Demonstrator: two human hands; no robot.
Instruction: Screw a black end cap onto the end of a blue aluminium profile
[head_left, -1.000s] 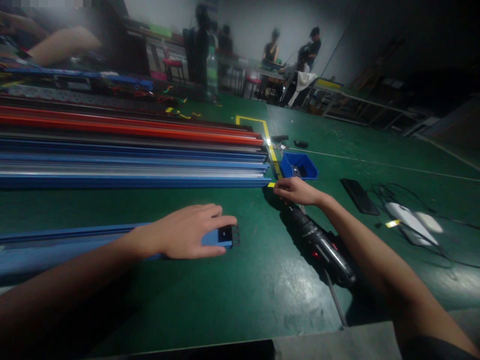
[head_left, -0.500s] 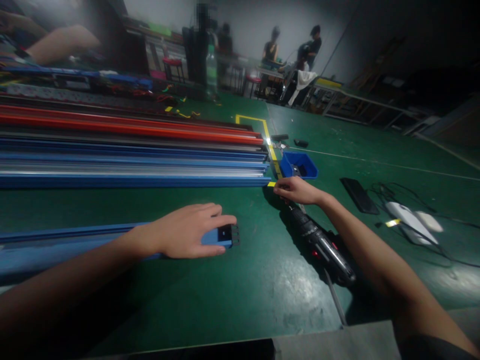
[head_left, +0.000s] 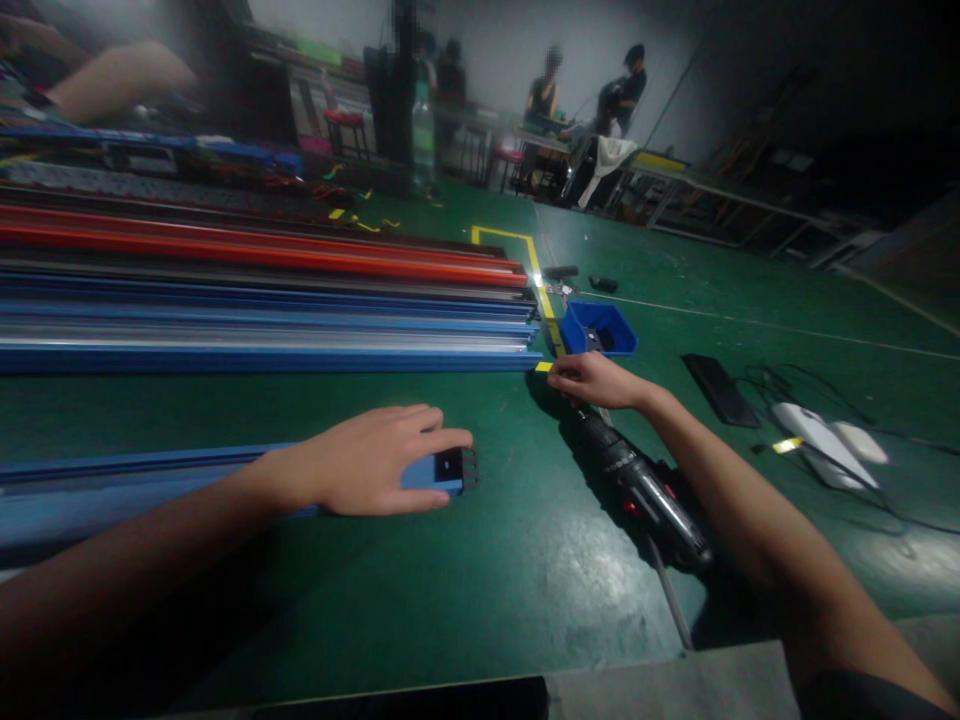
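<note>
My left hand (head_left: 382,458) lies over a long blue profile (head_left: 281,458), its thumb along the near edge and its fingers over the far edge. A black end piece (head_left: 466,468) sits at the profile's right end, just past my fingertips. My right hand (head_left: 596,380) is closed in a pinch near the tip of a black power drill (head_left: 645,495), which lies on the green table. What its fingers hold, if anything, is hidden. Just beyond that hand stands a blue bin (head_left: 622,340) with small dark parts inside.
Red profiles (head_left: 337,255) and blue profiles (head_left: 262,360) lie in rows at the left, ending near yellow tape (head_left: 534,255). A black phone (head_left: 720,390), cables and a white device (head_left: 821,445) lie at the right. Another person's arm (head_left: 120,80) is at upper left; people are in the background.
The view has shifted very slightly. Both hands, the blue profile and the drill look the same as before.
</note>
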